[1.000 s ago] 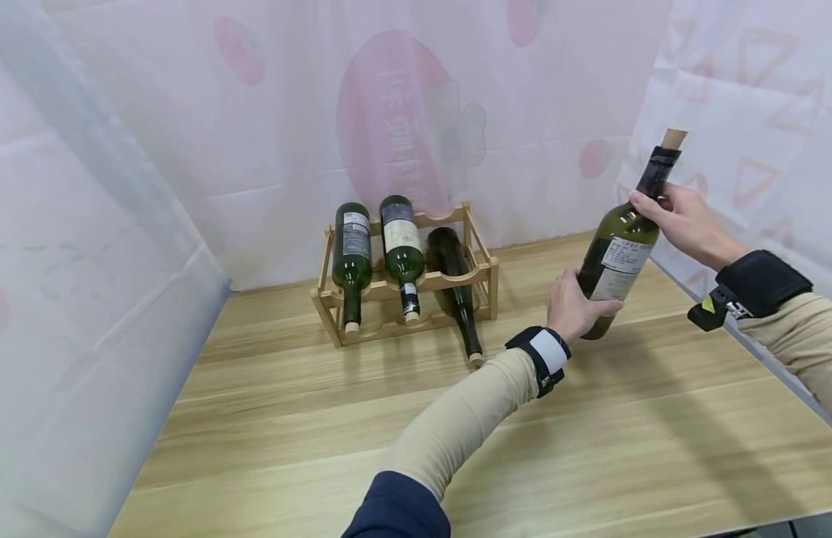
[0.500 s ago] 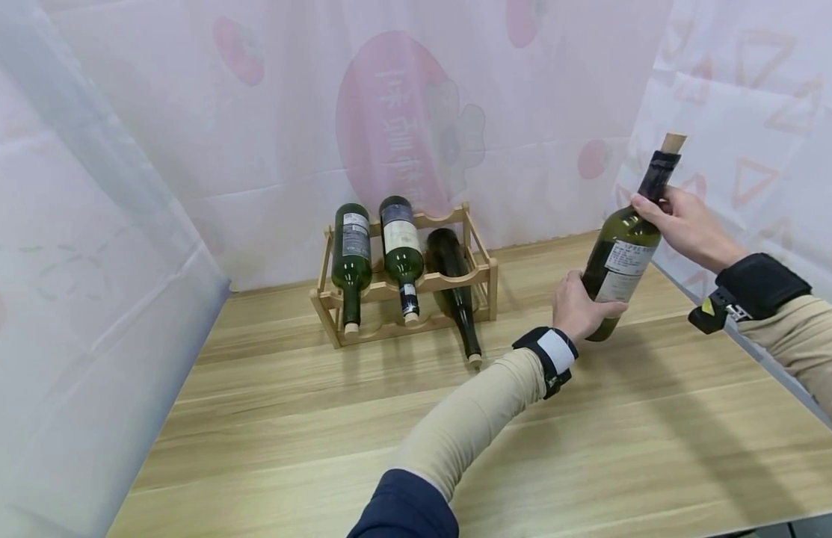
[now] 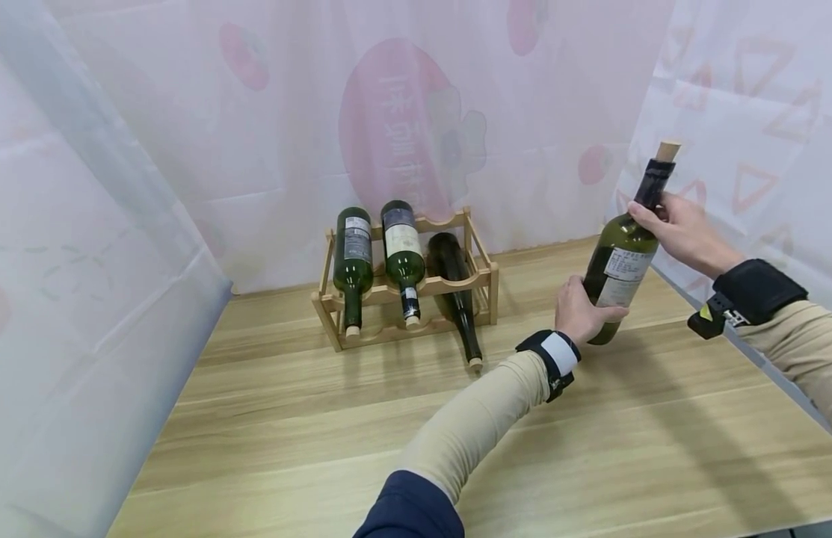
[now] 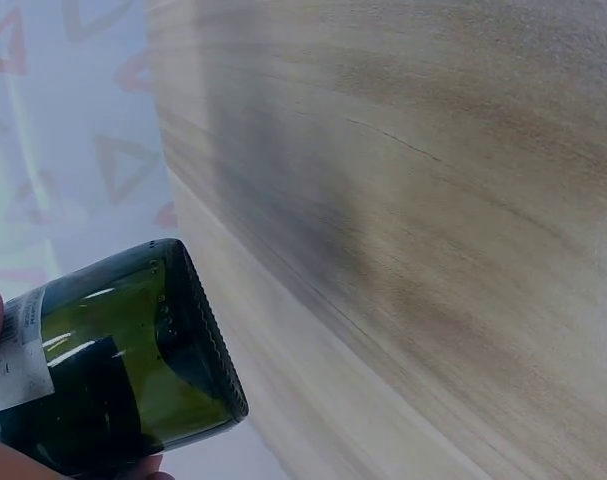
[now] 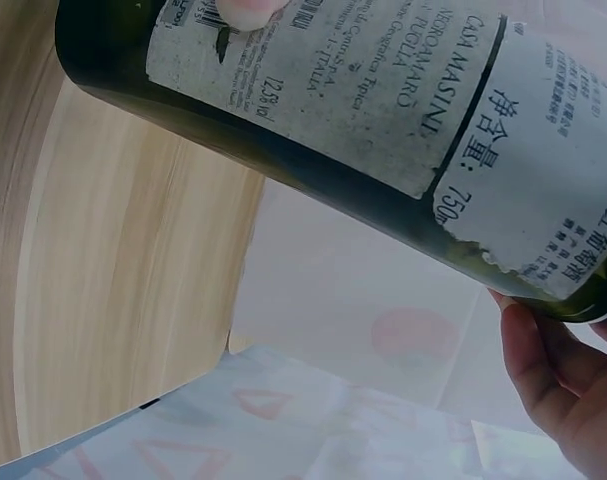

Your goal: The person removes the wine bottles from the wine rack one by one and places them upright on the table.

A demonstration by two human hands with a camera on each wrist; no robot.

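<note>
Head view: over the wide counter [image 3: 308,448], right of the wooden rack [image 3: 456,285], a green wine bottle [image 3: 623,258] is held tilted, cork end up. Its glass should prove stiff, smooth and breakable, probably heaviest toward the base. The left hand [image 3: 581,311] curls its fingers round the lower body, sensible support; the right hand [image 3: 691,233] has fingers grasping the neck's base. The protruding cork [image 3: 667,152] looks a poor handhold.
</note>
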